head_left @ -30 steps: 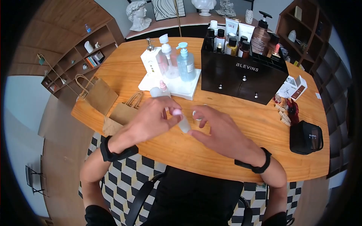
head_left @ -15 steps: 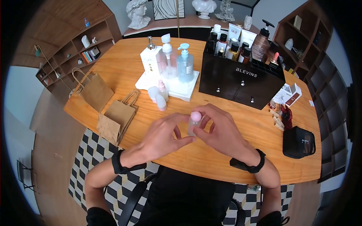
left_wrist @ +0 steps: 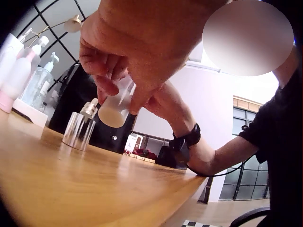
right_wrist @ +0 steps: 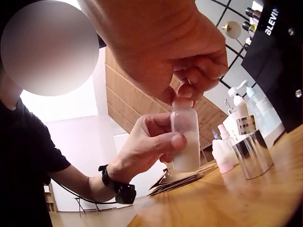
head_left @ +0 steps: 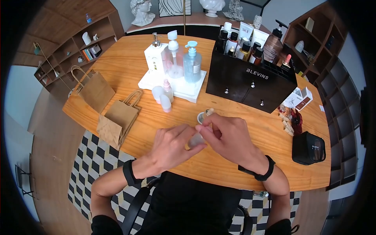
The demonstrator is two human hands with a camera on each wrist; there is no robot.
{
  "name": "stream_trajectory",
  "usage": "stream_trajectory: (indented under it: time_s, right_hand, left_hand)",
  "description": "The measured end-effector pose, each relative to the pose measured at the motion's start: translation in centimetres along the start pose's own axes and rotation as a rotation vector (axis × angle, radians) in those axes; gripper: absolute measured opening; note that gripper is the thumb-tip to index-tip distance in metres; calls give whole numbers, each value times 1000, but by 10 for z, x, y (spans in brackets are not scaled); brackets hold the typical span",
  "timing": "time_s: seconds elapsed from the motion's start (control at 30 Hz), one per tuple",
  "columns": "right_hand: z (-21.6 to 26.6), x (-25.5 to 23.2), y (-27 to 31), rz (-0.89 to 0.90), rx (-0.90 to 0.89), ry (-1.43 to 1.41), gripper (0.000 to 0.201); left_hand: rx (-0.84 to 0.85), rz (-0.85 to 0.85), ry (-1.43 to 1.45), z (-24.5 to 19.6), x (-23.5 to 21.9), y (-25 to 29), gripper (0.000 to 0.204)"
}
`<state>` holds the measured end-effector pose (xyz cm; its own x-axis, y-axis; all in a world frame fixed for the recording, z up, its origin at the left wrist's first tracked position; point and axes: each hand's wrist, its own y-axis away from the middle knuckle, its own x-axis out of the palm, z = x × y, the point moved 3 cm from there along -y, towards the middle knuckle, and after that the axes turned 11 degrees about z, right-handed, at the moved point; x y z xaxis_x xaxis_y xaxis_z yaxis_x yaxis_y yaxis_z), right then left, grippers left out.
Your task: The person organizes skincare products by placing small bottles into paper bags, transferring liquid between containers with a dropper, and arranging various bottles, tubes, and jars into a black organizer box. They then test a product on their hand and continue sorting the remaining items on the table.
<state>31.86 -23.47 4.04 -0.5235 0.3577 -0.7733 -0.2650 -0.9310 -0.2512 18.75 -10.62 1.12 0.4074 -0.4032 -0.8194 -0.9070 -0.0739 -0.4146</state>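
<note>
My left hand (head_left: 170, 147) grips a small frosted bottle (right_wrist: 187, 137) of pale liquid round its body, above the table near the front edge. At the bottle's top, the curled fingers of my right hand (head_left: 231, 137) pinch the pink cap (right_wrist: 183, 102); from the head they mostly cover it. In the left wrist view the bottle tilts, its round base showing. Just beyond the hands stands a short shiny silver bottle (right_wrist: 253, 158) with a banded metallic neck. Several small frosted and pink bottles (head_left: 166, 105) stand farther to the left.
Pump bottles stand on a white tray (head_left: 188, 95) at the back. A black BLEVINS organizer (head_left: 239, 78) full of cosmetics is at the back right. Brown paper bags (head_left: 121, 117) lie on the left; a black pouch (head_left: 308, 148) and small wooden pegs (head_left: 287, 127) are on the right.
A second ago my left hand held the bottle by its pink top; then it passed between both hands, drawn nearer. Now my left fingers are round its body and my right fingers on its cap.
</note>
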Motion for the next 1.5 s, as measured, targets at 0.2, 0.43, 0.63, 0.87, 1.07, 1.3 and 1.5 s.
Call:
stream_trajectory:
  time_s: [0.2, 0.43, 0.63, 0.87, 1.07, 1.3, 1.5]
  right_hand:
    - [1, 8, 3, -21, -94, 45, 20]
    - [2, 6, -1, 101, -346, -40, 22]
    - [7, 1, 2, 260, -183, 143, 16]
    - [9, 9, 3, 164, -251, 82, 19]
    - [2, 17, 5, 272, -142, 61, 18]
    - [6, 10, 1, 123, -344, 156, 23]
    - [1, 17, 3, 269, -221, 148, 26]
  left_hand:
    - [18, 35, 45, 4, 5, 6, 31]
    - [-125, 155, 189, 13, 4, 14, 32]
    - [-97, 180, 118, 12, 0, 17, 31]
    - [-102, 203, 134, 14, -1, 18, 33]
    - [-20, 180, 101, 17, 1, 18, 32]
    - [-26, 177, 83, 23, 2, 19, 35]
    - [-41, 227, 74, 23, 0, 16, 39]
